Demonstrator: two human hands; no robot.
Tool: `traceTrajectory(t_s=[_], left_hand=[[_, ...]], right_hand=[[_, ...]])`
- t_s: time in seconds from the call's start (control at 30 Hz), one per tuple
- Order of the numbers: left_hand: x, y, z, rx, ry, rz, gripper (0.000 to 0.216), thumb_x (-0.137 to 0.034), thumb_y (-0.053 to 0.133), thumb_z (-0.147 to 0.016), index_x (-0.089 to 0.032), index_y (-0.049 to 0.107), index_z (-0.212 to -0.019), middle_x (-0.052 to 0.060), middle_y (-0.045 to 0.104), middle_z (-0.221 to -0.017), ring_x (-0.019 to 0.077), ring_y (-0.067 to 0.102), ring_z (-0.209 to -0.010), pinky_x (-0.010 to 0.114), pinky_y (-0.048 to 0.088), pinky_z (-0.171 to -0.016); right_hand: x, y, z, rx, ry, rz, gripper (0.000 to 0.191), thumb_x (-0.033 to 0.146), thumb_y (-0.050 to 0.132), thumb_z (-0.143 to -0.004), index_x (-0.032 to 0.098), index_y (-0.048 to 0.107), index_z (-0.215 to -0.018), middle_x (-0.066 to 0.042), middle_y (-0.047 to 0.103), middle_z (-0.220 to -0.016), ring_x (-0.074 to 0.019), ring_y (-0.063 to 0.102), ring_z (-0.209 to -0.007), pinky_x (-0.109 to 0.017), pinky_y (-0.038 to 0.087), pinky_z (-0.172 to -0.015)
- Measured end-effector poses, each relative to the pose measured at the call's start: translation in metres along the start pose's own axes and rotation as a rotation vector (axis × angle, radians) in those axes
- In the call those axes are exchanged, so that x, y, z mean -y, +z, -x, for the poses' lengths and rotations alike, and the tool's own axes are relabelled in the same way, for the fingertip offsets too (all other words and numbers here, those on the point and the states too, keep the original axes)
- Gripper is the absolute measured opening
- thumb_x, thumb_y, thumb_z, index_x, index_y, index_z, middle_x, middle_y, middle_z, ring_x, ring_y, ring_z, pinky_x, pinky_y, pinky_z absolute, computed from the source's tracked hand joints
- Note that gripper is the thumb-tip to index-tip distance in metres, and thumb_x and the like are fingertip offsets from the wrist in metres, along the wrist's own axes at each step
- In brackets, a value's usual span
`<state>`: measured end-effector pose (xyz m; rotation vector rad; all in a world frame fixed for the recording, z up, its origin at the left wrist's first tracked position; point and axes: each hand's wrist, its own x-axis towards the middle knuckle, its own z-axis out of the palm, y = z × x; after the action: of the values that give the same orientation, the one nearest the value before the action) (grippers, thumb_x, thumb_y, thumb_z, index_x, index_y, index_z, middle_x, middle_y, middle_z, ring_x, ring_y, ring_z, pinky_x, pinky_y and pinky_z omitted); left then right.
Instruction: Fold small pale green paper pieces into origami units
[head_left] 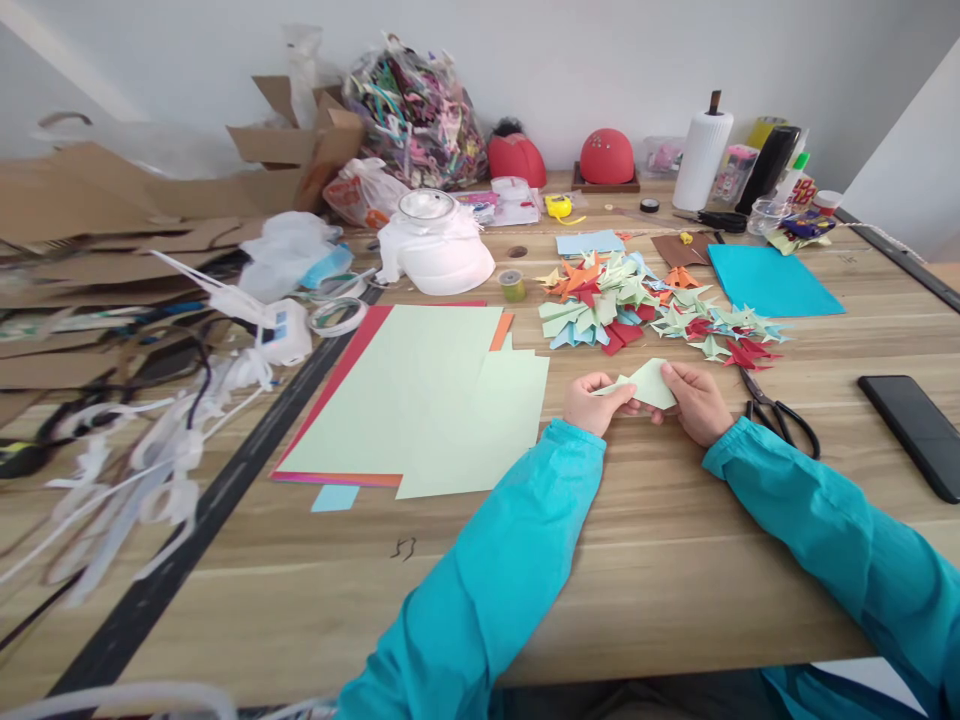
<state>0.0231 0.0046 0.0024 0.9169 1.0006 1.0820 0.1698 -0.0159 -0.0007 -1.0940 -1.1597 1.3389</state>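
Between my two hands is a small piece of pale green folded paper (pixel 649 383), raised a little above the table. My left hand (pixel 592 402) pinches its left end between thumb and fingers. On the other side my right hand (pixel 699 402) grips the right edge, thumb on top. Just beyond lies a pile of folded paper cranes (pixel 630 290) in green, red, orange and blue. Black-handled scissors (pixel 780 412) rest right beside my right hand, partly covered by the sleeve. Left of my hands, pale green paper sheets (pixel 420 400) lie over red and orange ones.
A black phone (pixel 911 432) lies at the right. Behind the cranes are a blue sheet (pixel 776 280), a thread spool (pixel 512 286) and a yellow tape measure (pixel 559 207). A white router (pixel 285 333), cables and cardboard (pixel 90 200) crowd the left. A white bottle (pixel 703 158) stands at the back.
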Motion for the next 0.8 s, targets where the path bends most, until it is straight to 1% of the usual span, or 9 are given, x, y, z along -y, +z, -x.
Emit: traceTrajectory(t_s=[0.1, 0.2, 0.3, 0.47, 0.53, 0.63, 0.7, 0.8], left_hand=[[0.0003, -0.0002, -0.0011, -0.002, -0.017, 0.045, 0.037, -0.029, 0.077, -0.043, -0.016, 0.042, -0.044, 0.000, 0.059, -0.043, 0.0159, 0.060, -0.045, 0.028, 0.052, -0.047], [0.0006, -0.0004, -0.0013, 0.011, -0.018, 0.041, 0.037, -0.031, 0.077, -0.043, -0.015, 0.044, -0.045, 0.000, 0.059, -0.044, 0.0156, 0.060, -0.045, 0.029, 0.052, -0.048], [-0.0005, -0.0010, -0.0005, 0.029, -0.013, 0.043, 0.036, -0.032, 0.077, -0.044, -0.015, 0.045, -0.045, 0.000, 0.060, -0.044, 0.0146, 0.059, -0.045, 0.029, 0.052, -0.049], [-0.0016, -0.0026, 0.0004, 0.076, -0.021, 0.075, 0.035, -0.033, 0.077, -0.047, -0.014, 0.048, -0.048, 0.002, 0.062, -0.049, 0.0145, 0.060, -0.047, 0.029, 0.052, -0.051], [-0.0002, -0.0027, 0.0003, 0.085, -0.006, 0.059, 0.035, -0.034, 0.077, -0.048, -0.014, 0.049, -0.049, 0.002, 0.063, -0.049, 0.0153, 0.060, -0.047, 0.030, 0.052, -0.052], [0.0021, -0.0017, 0.0010, 0.091, 0.035, 0.005, 0.035, -0.035, 0.076, -0.050, -0.014, 0.048, -0.048, 0.002, 0.063, -0.049, 0.0162, 0.062, -0.050, 0.030, 0.053, -0.054], [0.0026, -0.0008, 0.0022, 0.099, 0.051, -0.018, 0.034, -0.034, 0.075, -0.051, -0.014, 0.047, -0.048, 0.002, 0.063, -0.049, 0.0160, 0.062, -0.051, 0.029, 0.052, -0.055], [0.0016, -0.0001, 0.0041, 0.108, 0.055, -0.014, 0.034, -0.033, 0.076, -0.050, -0.014, 0.047, -0.047, 0.002, 0.063, -0.048, 0.0151, 0.061, -0.049, 0.028, 0.052, -0.053]], right_hand=[[0.0007, -0.0001, 0.0002, 0.016, 0.039, -0.037, 0.038, 0.052, 0.053, -0.075, 0.015, 0.062, -0.080, -0.003, 0.063, -0.058, -0.0137, 0.056, -0.044, -0.027, 0.048, -0.042], [0.0028, 0.0008, 0.0012, 0.047, 0.053, -0.009, 0.038, 0.052, 0.062, -0.067, 0.014, 0.060, -0.070, -0.003, 0.063, -0.057, -0.0129, 0.056, -0.043, -0.025, 0.048, -0.042], [0.0037, 0.0013, 0.0020, 0.038, 0.076, 0.012, 0.041, 0.054, 0.062, -0.066, 0.014, 0.058, -0.065, -0.003, 0.062, -0.053, -0.0122, 0.055, -0.041, -0.023, 0.045, -0.038], [0.0024, 0.0004, 0.0016, 0.030, 0.077, -0.018, 0.038, 0.052, 0.057, -0.072, 0.014, 0.058, -0.066, -0.003, 0.061, -0.052, -0.0120, 0.055, -0.040, -0.023, 0.045, -0.037], [0.0025, 0.0004, 0.0013, 0.041, 0.043, -0.016, 0.034, 0.048, 0.061, -0.071, 0.014, 0.060, -0.070, -0.003, 0.063, -0.056, -0.0119, 0.056, -0.043, -0.024, 0.047, -0.040], [0.0035, 0.0010, 0.0016, 0.075, -0.024, 0.046, 0.031, 0.043, 0.067, -0.066, 0.014, 0.063, -0.075, -0.002, 0.064, -0.061, -0.0110, 0.056, -0.046, -0.024, 0.048, -0.044], [0.0038, 0.0013, 0.0020, 0.092, -0.044, 0.078, 0.031, 0.043, 0.067, -0.066, 0.014, 0.063, -0.075, -0.001, 0.064, -0.060, -0.0107, 0.055, -0.046, -0.024, 0.047, -0.044], [0.0030, 0.0007, 0.0022, 0.111, -0.024, 0.069, 0.032, 0.046, 0.064, -0.069, 0.014, 0.064, -0.073, -0.002, 0.063, -0.058, -0.0111, 0.055, -0.045, -0.024, 0.046, -0.044]])
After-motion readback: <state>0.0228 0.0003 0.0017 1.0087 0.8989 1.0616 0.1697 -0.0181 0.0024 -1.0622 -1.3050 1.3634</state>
